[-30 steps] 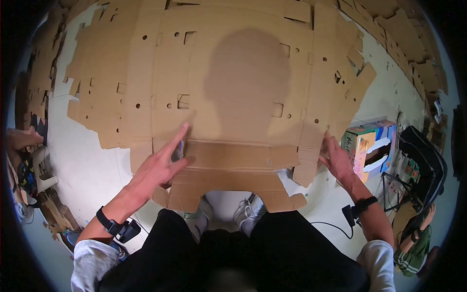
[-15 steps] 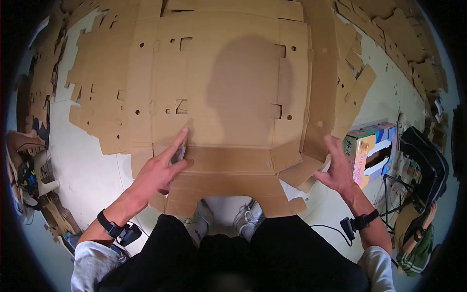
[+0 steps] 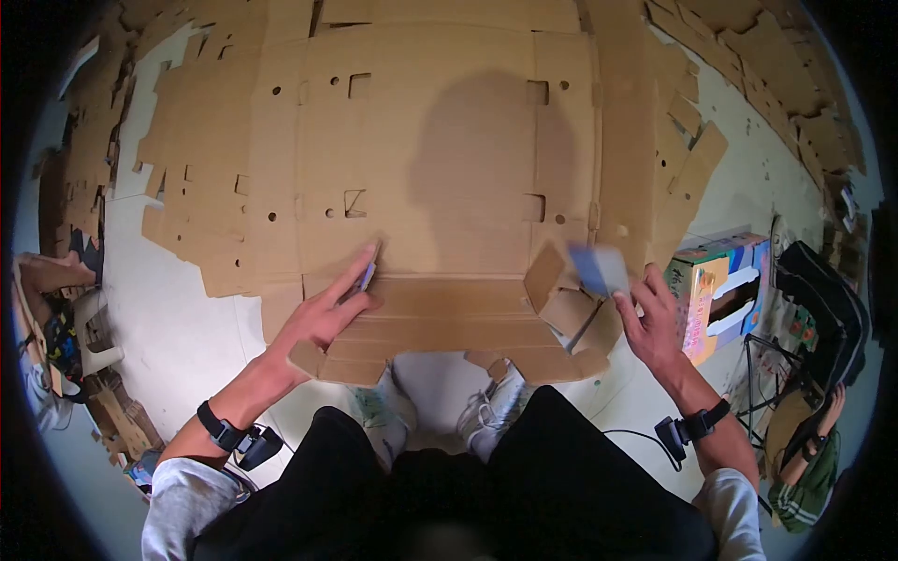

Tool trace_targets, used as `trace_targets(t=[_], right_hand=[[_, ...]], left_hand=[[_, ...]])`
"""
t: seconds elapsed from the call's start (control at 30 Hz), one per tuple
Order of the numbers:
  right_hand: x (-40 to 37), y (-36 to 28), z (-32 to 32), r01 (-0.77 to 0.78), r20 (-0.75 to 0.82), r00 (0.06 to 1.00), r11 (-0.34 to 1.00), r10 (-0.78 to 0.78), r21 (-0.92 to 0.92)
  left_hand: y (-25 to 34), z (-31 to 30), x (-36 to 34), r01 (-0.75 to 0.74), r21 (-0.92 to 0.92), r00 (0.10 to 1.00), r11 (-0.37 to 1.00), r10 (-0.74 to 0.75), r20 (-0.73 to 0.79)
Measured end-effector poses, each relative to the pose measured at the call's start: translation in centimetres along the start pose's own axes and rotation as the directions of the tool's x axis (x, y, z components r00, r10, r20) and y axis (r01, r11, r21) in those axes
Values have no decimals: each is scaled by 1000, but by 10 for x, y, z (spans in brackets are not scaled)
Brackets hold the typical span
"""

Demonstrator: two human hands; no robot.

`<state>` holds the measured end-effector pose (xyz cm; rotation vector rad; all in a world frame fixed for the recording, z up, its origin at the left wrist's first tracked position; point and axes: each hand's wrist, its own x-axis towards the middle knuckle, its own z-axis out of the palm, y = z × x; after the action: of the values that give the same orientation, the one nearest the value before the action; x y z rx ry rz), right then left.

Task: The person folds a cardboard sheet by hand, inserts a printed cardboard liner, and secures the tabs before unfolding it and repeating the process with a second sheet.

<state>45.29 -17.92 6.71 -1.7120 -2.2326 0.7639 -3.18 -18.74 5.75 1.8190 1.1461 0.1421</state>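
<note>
A large brown cardboard box blank (image 3: 421,168) lies spread before me, with round holes and cut slots. Its near panel (image 3: 440,318) is folded up towards my legs. At the left corner, my left hand (image 3: 323,323) has a small upright flap with a printed face (image 3: 368,275) between its stretched index finger and thumb. On the right, my right hand (image 3: 653,318) has curled fingers, its thumb against a blue-and-white printed flap (image 3: 599,269) blurred by motion. Just left of that, a brown corner flap (image 3: 545,273) stands raised.
More flat cardboard (image 3: 201,178) extends left and ahead. A colourful printed box (image 3: 720,294) stands on the floor to the right, near a black bag (image 3: 818,304). Another person's sleeve (image 3: 812,491) shows at lower right, and another person's leg (image 3: 58,271) at far left.
The near panel has tilted up further, and the right corner flap has been raised. A blue-and-white printed flap has come up at my right thumb. My left hand has shifted slightly right.
</note>
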Motion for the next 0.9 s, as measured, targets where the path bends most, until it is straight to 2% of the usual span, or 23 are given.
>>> trace_targets(t=[0.03,0.1,0.17,0.27,0.4,0.43,0.53,0.57,0.63,0.67,0.7,0.77,0.8,0.87,0.9], right_hand=[[11,-19,5,44,-120,992,997,-36,69],[23,-36,2,126,-202,974,986,-102,110],[29,-47,-5,182,-134,976,980,-171,77],[44,-67,-22,358,74,931,934,-357,3],[62,-81,-3,373,167,907,922,-387,107],[65,-75,7,281,291,905,949,-311,141],[76,-63,36,336,369,860,935,-353,114],[79,-64,38,336,430,835,937,-343,95],[81,-74,34,255,424,869,965,-254,56],[82,-77,33,217,421,882,976,-212,36],[84,-76,34,235,352,910,972,-219,-2],[84,-70,36,258,209,949,963,-236,-80],[83,-68,39,176,171,971,983,-165,-51],[81,-63,48,15,99,995,1000,-17,20],[81,-56,53,-13,66,998,999,10,48]], left_hand=[[1,-1,0,8,-15,1000,1000,-8,7],[3,-1,1,26,-50,1000,998,-25,18],[4,-1,3,-23,-84,1000,996,21,-21],[3,3,10,-59,-60,997,996,57,-48],[-2,24,27,-92,-31,994,995,90,-57],[1,24,30,-94,-22,995,995,93,-44],[7,20,35,-80,-12,996,997,80,-32],[7,21,33,-59,-24,997,998,58,-46],[3,25,24,31,-113,993,993,-43,-114],[-4,28,15,92,-193,979,977,-124,-160],[-11,30,8,146,-276,958,950,-205,-199],[-25,28,-9,222,-139,940,965,-250,-233],[-33,26,-17,260,-68,930,963,-269,-249],[-53,35,-38,444,121,821,888,-349,-452],[-59,38,-46,538,197,752,819,-361,-552]])
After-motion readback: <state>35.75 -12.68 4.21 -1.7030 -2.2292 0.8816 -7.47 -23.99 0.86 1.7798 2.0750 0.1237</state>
